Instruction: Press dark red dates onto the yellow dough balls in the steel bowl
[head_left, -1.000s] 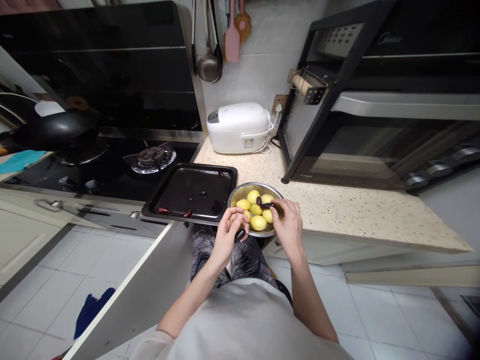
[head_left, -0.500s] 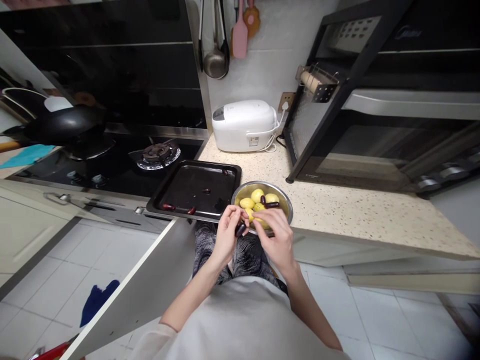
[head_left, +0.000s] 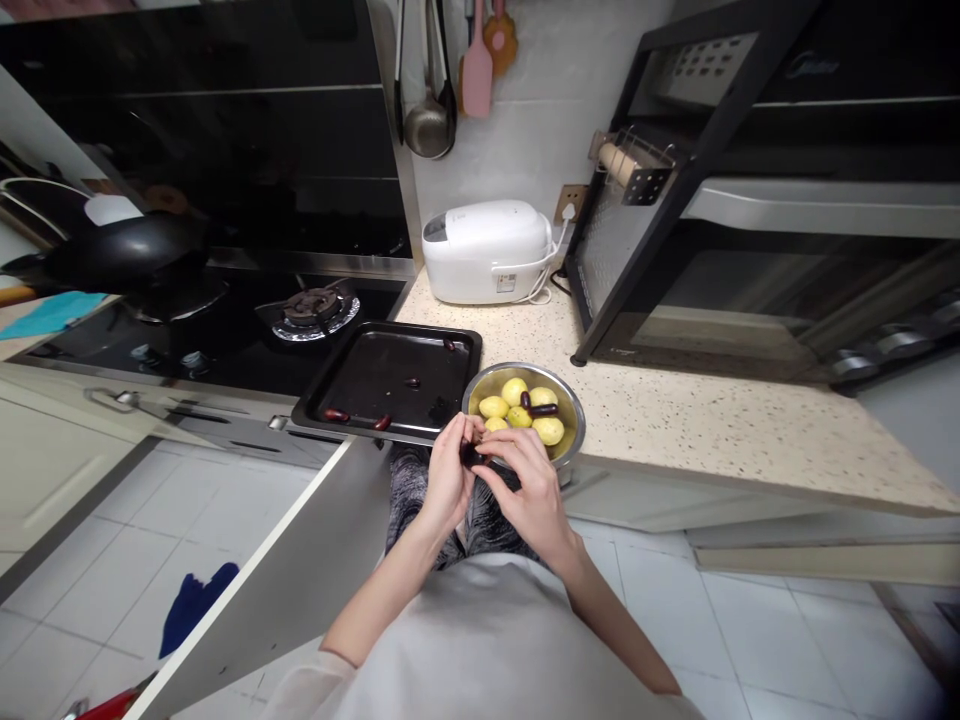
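My left hand (head_left: 450,470) is closed around a dark purple, elongated fruit that looks like a grape (head_left: 471,455). The thumb and fingertips of my right hand (head_left: 525,480) pinch at the same fruit, just in front of my body. Right behind my hands, a steel bowl (head_left: 576,425) holds several yellow, lemon-like fruits (head_left: 514,391) with dark grapes (head_left: 541,409) on top. To the left lies a black baking tray (head_left: 367,365) with several small dark red pieces (head_left: 337,415) spread over it.
A white rice cooker (head_left: 487,250) stands behind the bowl, plugged into the wall. The gas stove (head_left: 311,308) with a black wok (head_left: 127,250) is on the left. A microwave oven (head_left: 787,290) is on the right. An open cabinet door (head_left: 300,560) juts out at my left.
My right hand has moved left and down from over the bowl to the dark grape in my left hand, and its fingers now touch it.
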